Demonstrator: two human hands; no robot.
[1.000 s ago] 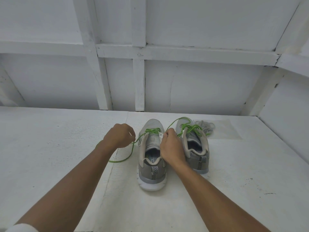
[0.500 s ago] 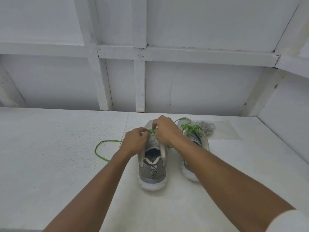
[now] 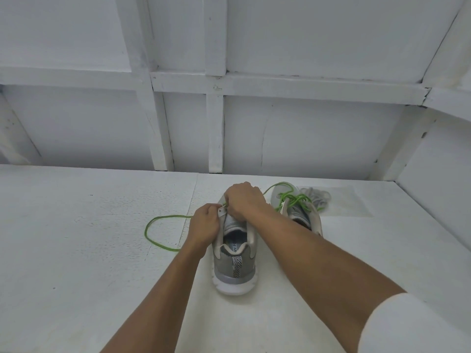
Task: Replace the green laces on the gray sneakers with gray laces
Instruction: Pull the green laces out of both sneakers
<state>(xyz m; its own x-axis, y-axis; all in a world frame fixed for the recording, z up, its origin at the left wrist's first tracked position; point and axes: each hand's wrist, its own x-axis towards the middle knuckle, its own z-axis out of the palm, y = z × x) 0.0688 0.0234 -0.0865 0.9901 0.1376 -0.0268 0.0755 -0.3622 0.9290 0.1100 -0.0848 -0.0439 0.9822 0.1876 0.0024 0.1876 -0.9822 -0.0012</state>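
Both hands have come together since a second ago, when the left one was out to the side drawing lace through. Now the left hand (image 3: 204, 225) and the right hand (image 3: 243, 201) meet over the top eyelets of the nearer sneaker (image 3: 234, 266), which stands heel toward us at the centre of the frame. The slack of its green lace (image 3: 146, 230) has dropped into a loose loop on the tabletop (image 3: 76, 250), left of centre.

The left hand's fingers are curled, pinching at the eyelet edge where a bit of green shows. The right hand is bunched knuckles-up over the lacing. It looks to be pinching the same lace, though its fingertips are hidden.

The second sneaker (image 3: 302, 217) sits just right of it, still fully laced in green. The gray laces (image 3: 314, 197) lie in a heap beyond it, upper right of the tabletop, untouched.

I'd judge the lace thin, limp and light, likely to drag a little through each eyelet. It is best taken close to the hole and drawn out a crossing at a time. The shoe is light enough to skid, so one hand should steady the upper.
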